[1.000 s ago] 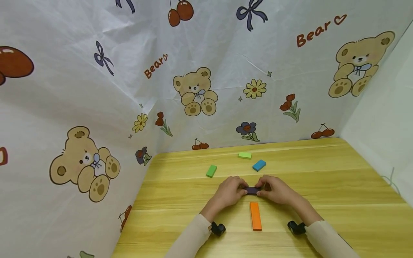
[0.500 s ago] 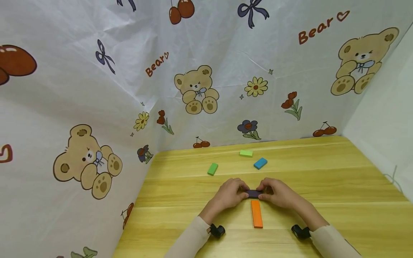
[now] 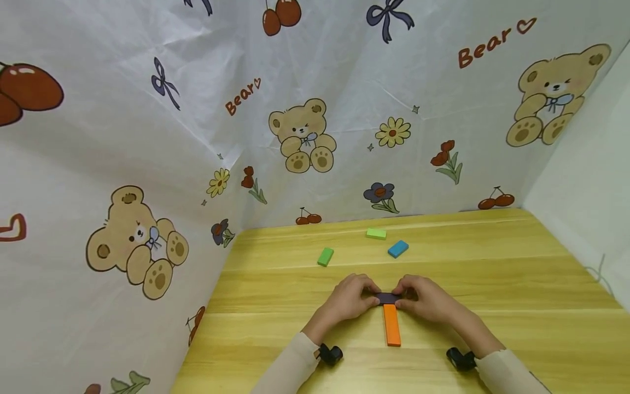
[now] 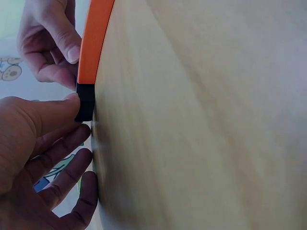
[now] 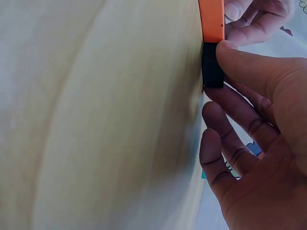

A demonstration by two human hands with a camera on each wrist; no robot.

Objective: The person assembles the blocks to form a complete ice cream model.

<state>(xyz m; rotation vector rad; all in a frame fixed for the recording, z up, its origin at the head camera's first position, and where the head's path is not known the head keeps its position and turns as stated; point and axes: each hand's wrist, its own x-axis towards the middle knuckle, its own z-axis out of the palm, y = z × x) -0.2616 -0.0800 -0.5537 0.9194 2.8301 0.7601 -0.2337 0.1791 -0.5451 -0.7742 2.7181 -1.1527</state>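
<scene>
A dark, nearly black block (image 3: 388, 299) lies crosswise on the wooden table, pinched at both ends. My left hand (image 3: 352, 298) holds its left end between thumb and fingers, and my right hand (image 3: 421, 298) holds its right end the same way. Directly below it in the head view, a long orange block (image 3: 391, 325) points toward me, its far end meeting the middle of the dark block like a T. In the left wrist view the dark block (image 4: 85, 102) sits against the end of the orange block (image 4: 94, 45). The right wrist view also shows them end to side.
Farther back on the table (image 3: 275, 306) lie a green block (image 3: 325, 256), a light green block (image 3: 376, 233) and a blue block (image 3: 398, 249). A white sheet printed with bears (image 3: 307, 137) hangs behind and to the left. A pale wall (image 3: 581, 208) borders the right side.
Both hands have drawn the dark block toward me, closing the gap to the orange block so the two now meet. The head view has shifted slightly.
</scene>
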